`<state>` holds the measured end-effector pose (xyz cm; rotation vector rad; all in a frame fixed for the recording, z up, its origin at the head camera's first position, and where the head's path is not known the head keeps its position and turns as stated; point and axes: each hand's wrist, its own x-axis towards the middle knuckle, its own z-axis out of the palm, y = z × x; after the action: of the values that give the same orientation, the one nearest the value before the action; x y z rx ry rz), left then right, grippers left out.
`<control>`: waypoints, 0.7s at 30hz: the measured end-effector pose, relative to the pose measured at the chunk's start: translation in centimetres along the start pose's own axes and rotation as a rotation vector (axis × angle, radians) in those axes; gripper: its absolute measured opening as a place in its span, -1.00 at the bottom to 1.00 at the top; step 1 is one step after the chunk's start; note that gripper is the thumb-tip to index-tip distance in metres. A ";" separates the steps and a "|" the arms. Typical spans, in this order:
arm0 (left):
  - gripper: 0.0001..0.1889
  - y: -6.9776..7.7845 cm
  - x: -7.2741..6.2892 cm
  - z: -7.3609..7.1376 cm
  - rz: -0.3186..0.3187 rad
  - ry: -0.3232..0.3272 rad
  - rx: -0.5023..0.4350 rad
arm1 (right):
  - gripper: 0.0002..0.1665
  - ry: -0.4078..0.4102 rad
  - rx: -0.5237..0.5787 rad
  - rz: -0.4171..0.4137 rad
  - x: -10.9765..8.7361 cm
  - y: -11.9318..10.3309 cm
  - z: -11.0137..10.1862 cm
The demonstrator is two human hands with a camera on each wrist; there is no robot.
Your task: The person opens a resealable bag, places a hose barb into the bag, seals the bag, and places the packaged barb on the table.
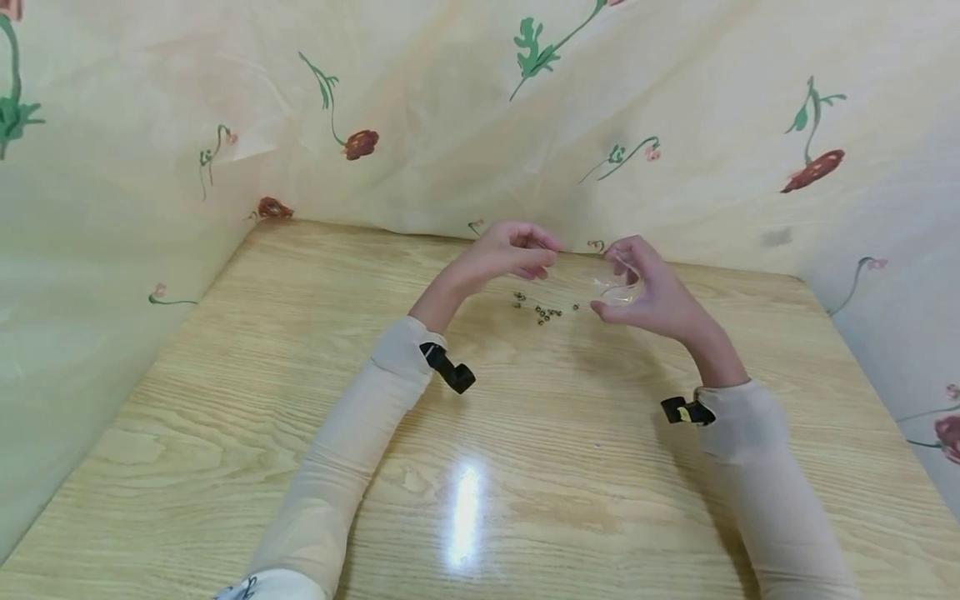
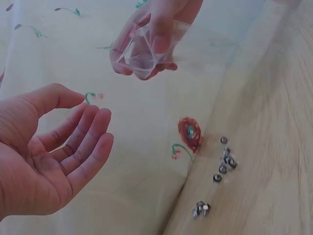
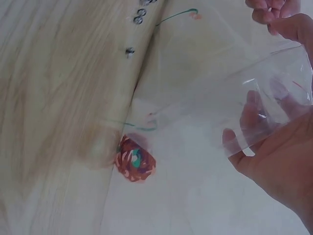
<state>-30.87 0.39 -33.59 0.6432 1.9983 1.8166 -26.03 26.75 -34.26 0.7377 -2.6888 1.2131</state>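
Observation:
My right hand (image 1: 652, 292) holds a clear plastic zip bag (image 3: 205, 107), its thumb and fingers curled about the mouth, where a thin red line shows. In the left wrist view the bag's mouth gapes toward my left hand (image 2: 63, 152). That left hand hovers a short way to the left of the bag, fingers loosely bent and palm bare. Below and between both hands, small screw-like metal pieces (image 1: 543, 315) lie scattered on the wooden table; dark round heads and short silver shanks show in the left wrist view.
The light wood table (image 1: 315, 283) meets a cream cloth (image 1: 450, 125) with printed flowers, which hangs behind and at both sides. Black straps (image 1: 450, 368) sit at both wrists, over pale sleeves. A bright light reflection (image 1: 465, 517) falls on the table's near part.

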 end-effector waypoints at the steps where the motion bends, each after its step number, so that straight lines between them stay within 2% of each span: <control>1: -0.75 -0.1 0.1 -0.1 -0.001 0.001 0.000 | -0.25 -0.003 -0.003 -0.001 0.1 0.3 -0.1; 7: -0.75 -1.0 0.4 -0.8 -0.009 0.004 0.001 | -0.21 -0.001 -0.122 -0.042 0.4 1.5 -0.2; 11: -0.74 -1.4 0.5 -1.0 -0.010 -0.003 0.007 | -0.21 -0.003 -0.208 -0.004 0.4 1.7 0.2; 14: -0.73 -1.7 0.4 -1.2 -0.012 -0.007 0.018 | -0.23 -0.004 -0.231 0.010 0.4 1.9 0.4; 21: -0.72 -2.0 0.4 -1.5 -0.029 -0.008 0.051 | -0.29 -0.005 -0.241 -0.023 0.3 2.3 0.9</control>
<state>-32.19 -0.74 -35.41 0.6324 2.0439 1.7491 -27.31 27.31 -36.37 0.7335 -2.7551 0.8606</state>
